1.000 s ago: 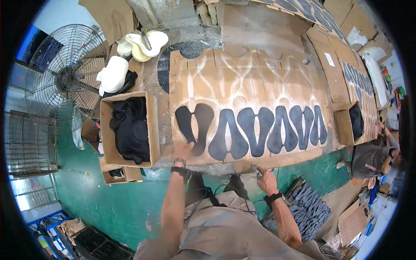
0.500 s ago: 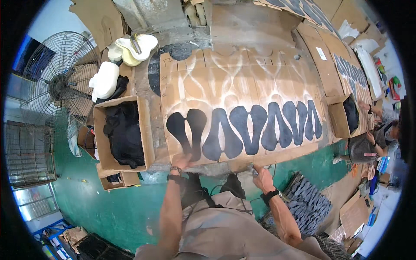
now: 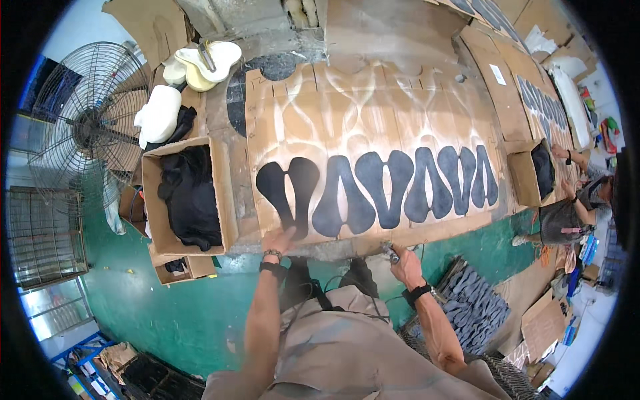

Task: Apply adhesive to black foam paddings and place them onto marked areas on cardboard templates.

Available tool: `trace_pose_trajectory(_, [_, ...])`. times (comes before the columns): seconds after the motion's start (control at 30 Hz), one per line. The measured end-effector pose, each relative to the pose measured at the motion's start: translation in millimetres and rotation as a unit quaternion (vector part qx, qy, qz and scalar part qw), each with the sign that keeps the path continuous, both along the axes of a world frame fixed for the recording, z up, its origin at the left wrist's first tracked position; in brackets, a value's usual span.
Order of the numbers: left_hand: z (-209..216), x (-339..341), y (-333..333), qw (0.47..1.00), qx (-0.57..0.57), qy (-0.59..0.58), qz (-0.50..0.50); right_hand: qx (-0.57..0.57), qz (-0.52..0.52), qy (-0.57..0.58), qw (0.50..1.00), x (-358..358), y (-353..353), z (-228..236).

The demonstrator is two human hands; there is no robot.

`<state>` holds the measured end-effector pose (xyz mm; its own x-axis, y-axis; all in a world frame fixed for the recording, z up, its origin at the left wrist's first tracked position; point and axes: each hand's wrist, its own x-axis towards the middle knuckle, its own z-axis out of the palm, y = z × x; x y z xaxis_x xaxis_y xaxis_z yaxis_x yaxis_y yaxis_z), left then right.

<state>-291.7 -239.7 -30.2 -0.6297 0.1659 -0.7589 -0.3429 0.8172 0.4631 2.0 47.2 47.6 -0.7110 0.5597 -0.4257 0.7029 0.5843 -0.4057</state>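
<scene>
Dark insole-shaped pieces lie in a row on a brown cardboard sheet (image 3: 373, 100) marked with pale spray outlines. My left hand (image 3: 277, 242) rests at the sheet's front edge, fingers stretched out beside the narrow lower end of the leftmost black piece (image 3: 301, 183). To the right, just off the front edge, my right hand (image 3: 406, 265) is wrapped round a small metal spray gun (image 3: 389, 251), its nozzle toward the sheet. Most of the gun's grip is hidden by the fingers.
A cardboard box (image 3: 223, 200) of black pieces stands at left, with white foam shapes (image 3: 161, 115) and a large fan (image 3: 90, 127) beyond. Stacked grey pieces (image 3: 470, 307) sit low at right. Another person (image 3: 577, 207) works at far right near a second box (image 3: 525, 179).
My left hand has slid slightly left, uncovering more of the leftmost piece's lower end. My right hand keeps the spray gun near the front edge. The whole view has shifted a little.
</scene>
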Motion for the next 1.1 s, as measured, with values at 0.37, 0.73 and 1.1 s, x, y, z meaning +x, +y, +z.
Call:
trace_pose_trajectory(0.37, [-9.4, 14.7, -4.1, 0.991, 0.001, -0.088, 0.099, -0.002, 0.008, 0.000, 1.000, -1.0, 1.6, -0.2])
trace_pose_trajectory(0.73, [-35.9, 14.6, -23.2, 0.998, -0.006, 0.014, -0.058, -0.038, -0.014, -0.042, 0.998, -10.9, 0.0, 11.1])
trace_pose_trajectory(1.1, [-44.9, 7.3, -35.2, 0.999, -0.045, -0.029, -0.012, -0.024, 0.022, -0.034, 0.999, -12.1, -1.3, -1.6])
